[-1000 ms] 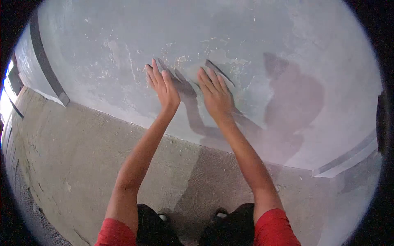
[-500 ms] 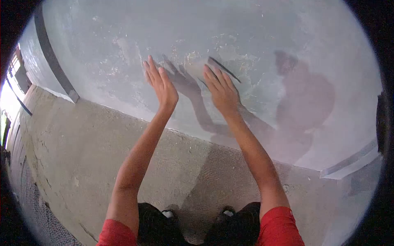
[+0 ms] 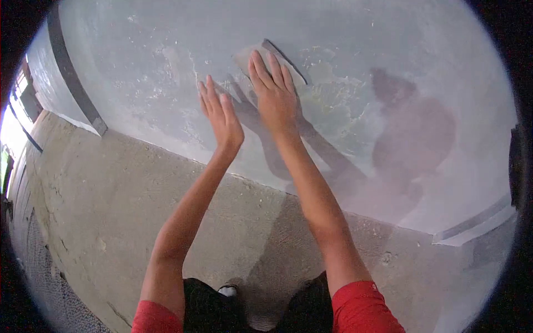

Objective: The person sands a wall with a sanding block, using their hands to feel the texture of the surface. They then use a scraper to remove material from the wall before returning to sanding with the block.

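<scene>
My right hand (image 3: 276, 105) presses a sheet of sandpaper (image 3: 242, 59) flat against the grey wall (image 3: 139, 72), fingers stretched out over it. The sheet is pale on the side facing me, and a dark edge shows beyond the fingertips on the right. Most of its middle is hidden under the fingers. To the left and a little lower, my left hand (image 3: 223, 119) is held up at the wall with fingers extended and nothing in them. Patchy, scraped paint (image 3: 333, 94) shows right of my right hand.
A concrete floor (image 3: 127, 183) meets the wall along a slanting line below my hands. Raised wall edges stand at the left (image 3: 75, 77) and lower right (image 3: 472, 222). My shadow falls on the wall at the right. Bright daylight enters at the far left.
My right hand has slid up and to the left along the wall with the sheet of sandpaper under it. My left hand has barely moved.
</scene>
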`<action>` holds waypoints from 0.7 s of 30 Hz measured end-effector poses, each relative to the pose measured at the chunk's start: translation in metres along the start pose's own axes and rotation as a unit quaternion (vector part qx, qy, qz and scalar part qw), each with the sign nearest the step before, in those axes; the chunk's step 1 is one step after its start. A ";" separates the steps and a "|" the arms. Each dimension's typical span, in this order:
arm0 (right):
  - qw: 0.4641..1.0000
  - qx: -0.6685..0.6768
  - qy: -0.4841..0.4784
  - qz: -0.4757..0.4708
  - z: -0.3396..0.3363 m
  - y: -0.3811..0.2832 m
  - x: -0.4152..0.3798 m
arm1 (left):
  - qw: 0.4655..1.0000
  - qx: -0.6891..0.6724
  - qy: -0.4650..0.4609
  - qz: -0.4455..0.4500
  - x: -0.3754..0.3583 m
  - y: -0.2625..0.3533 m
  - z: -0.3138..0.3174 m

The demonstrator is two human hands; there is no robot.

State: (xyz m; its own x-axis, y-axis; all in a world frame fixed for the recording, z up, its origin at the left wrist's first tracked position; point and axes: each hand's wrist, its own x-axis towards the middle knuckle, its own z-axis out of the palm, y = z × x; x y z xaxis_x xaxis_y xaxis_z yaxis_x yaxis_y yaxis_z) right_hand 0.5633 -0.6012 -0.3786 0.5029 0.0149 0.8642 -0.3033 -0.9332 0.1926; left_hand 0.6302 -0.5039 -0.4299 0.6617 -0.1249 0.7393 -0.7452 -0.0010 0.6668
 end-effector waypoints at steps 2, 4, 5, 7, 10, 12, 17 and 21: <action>1.000 -0.008 -0.012 -0.002 0.000 0.000 -0.003 | 1.000 0.018 -0.002 0.001 0.002 -0.010 -0.012; 0.999 -0.019 -0.026 -0.016 0.002 0.005 -0.006 | 1.000 0.030 0.006 -0.003 0.005 -0.013 -0.018; 0.999 -0.020 -0.023 -0.030 0.004 0.008 -0.011 | 0.999 0.029 0.013 -0.006 0.006 -0.014 -0.018; 0.998 -0.025 -0.021 -0.044 0.002 0.019 -0.025 | 0.999 0.024 0.021 -0.009 0.007 -0.012 -0.014; 0.994 -0.057 -0.070 -0.069 -0.016 0.037 -0.056 | 1.000 -0.014 0.028 -0.002 0.009 -0.003 0.002; 0.990 -0.038 -0.124 -0.059 -0.029 0.053 -0.075 | 0.999 -0.028 0.038 -0.008 0.008 0.006 0.016; 0.989 -0.091 -0.086 -0.074 -0.033 0.065 -0.086 | 0.997 -0.070 0.019 -0.026 -0.004 0.024 0.037; 0.996 -0.066 -0.051 -0.029 -0.020 0.038 -0.050 | 0.998 -0.062 0.008 -0.017 -0.001 0.017 0.028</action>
State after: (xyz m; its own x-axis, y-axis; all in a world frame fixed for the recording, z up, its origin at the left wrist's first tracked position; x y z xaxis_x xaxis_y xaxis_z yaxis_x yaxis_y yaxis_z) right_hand 0.5106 -0.6300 -0.4047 0.6007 0.0247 0.7991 -0.3722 -0.8759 0.3069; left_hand 0.6144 -0.5317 -0.4222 0.6882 -0.1104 0.7171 -0.7075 0.1171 0.6970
